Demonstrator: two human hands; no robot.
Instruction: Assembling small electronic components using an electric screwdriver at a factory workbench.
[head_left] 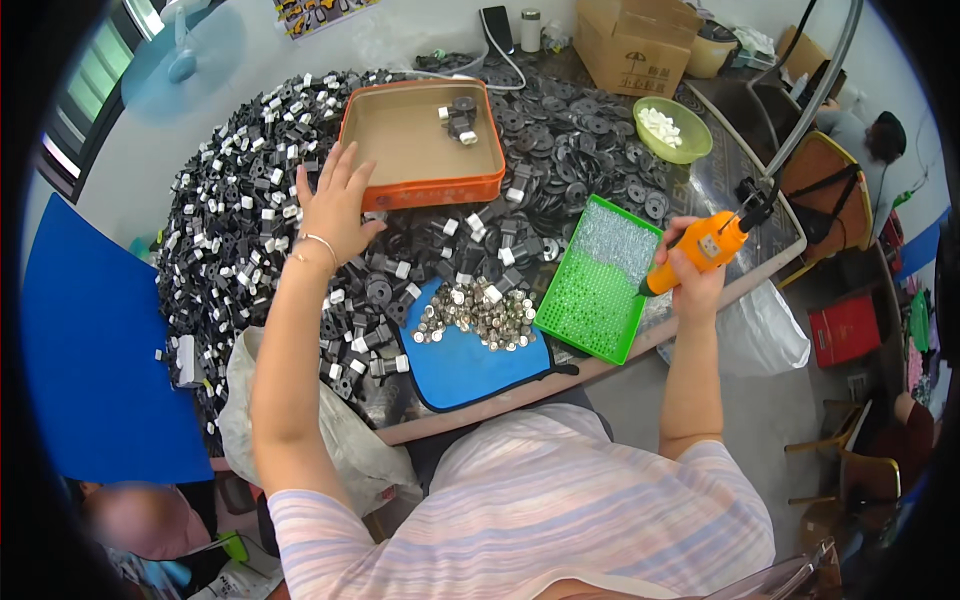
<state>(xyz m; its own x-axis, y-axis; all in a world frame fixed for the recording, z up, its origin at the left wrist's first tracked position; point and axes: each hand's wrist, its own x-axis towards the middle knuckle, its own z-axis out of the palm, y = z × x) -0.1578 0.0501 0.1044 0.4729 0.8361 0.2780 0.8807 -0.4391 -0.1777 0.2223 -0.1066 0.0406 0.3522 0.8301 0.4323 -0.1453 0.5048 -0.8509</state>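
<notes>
My left hand (340, 205) is open, its fingers spread at the left side of an orange-rimmed box (400, 192). A few black parts with white pieces (462, 125) lie in that box. In my right hand (693, 285) is an orange electric screwdriver (710, 243), tilted, its dark tip over the right edge of a green tray (627, 345). Small silvery screws (615, 240) fill the tray's far end; its near part shows a grid of holes. Between the hands, small round metal parts (485, 315) are heaped on a blue mat (480, 375).
A large heap of black and white parts (240, 220) covers the table's left side. Black discs (570, 130) pile up behind the tray. A yellow-green bowl (690, 150) holds white pieces. A cardboard box (635, 45) stands at the back. Other people sit at both sides.
</notes>
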